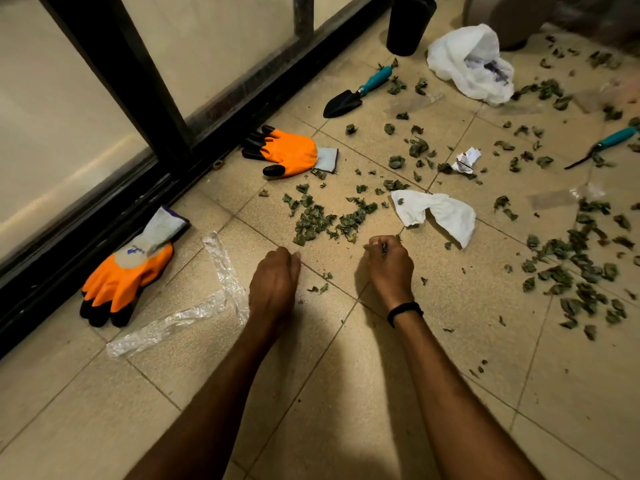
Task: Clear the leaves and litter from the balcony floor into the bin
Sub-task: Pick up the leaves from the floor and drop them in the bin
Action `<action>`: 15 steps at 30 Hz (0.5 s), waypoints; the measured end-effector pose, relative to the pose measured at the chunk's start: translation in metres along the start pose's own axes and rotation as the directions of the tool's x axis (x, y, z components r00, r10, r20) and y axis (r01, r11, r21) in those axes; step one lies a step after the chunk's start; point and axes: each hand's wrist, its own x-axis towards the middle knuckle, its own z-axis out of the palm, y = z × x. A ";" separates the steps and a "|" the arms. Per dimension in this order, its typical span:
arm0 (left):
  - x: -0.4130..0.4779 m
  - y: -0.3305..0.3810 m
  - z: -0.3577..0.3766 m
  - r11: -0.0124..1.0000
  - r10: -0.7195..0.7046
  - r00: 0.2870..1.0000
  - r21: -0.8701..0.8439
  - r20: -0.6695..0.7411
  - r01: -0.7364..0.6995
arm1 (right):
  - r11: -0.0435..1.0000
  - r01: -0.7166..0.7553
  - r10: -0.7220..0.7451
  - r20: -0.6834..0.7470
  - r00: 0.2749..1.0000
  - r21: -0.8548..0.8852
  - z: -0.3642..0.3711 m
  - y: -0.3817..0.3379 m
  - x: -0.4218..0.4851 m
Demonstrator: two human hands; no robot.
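Barely visible, crumpled dry green leaves (367, 247) poke from the clenched right hand (391, 265); the cupped left hand (275, 282) hides its palm, grip unclear.

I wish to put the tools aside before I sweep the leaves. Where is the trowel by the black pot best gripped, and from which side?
Grip the trowel by its teal handle, coming from above on the right. It lies flat, the handle is round and bare, and the black blade points away to the left.

Bare tile (346, 393) lies open nearest the person; ahead, the leaf pile (322, 220), white tissue (440, 211) and plastic strip (221, 268) (left side) crowd the floor.
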 end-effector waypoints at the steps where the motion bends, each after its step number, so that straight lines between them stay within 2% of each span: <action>1: 0.002 -0.001 -0.005 0.989 -0.056 0.998 -0.137 0.004 0.056 | 0.997 0.038 -0.040 -0.029 0.999 -0.061 -0.001 0.002 0.003; 3: 0.007 -0.003 -0.014 0.908 -0.152 0.988 -0.391 0.031 0.152 | 0.984 0.074 -0.077 -0.015 0.997 -0.162 0.001 0.007 0.008; 5: 0.010 -0.004 -0.020 0.765 -0.247 0.967 -0.598 0.071 0.239 | 0.968 0.106 -0.090 0.079 0.993 -0.228 0.008 0.008 0.007; 8: 0.013 -0.007 -0.025 0.611 -0.326 0.940 -0.736 0.101 0.291 | 0.958 0.189 -0.135 0.238 0.962 -0.217 0.021 0.001 -0.014; 10: 0.013 -0.009 -0.026 0.573 -0.360 0.928 -0.761 0.100 0.304 | 0.963 0.229 -0.169 0.339 0.925 -0.145 0.033 -0.004 -0.040; 11: 0.013 -0.012 -0.026 0.561 -0.375 0.922 -0.768 0.096 0.309 | 0.942 0.293 -0.218 0.363 0.906 -0.165 0.040 -0.003 -0.052; 13: 0.011 -0.014 -0.026 0.553 -0.396 0.914 -0.773 0.087 0.312 | 0.827 0.474 -0.359 0.366 0.859 -0.302 0.056 0.006 -0.068; 15: 0.009 -0.017 -0.027 0.652 -0.382 0.923 -0.696 0.042 0.301 | 0.746 0.532 -0.425 0.328 0.844 -0.400 0.067 0.015 -0.071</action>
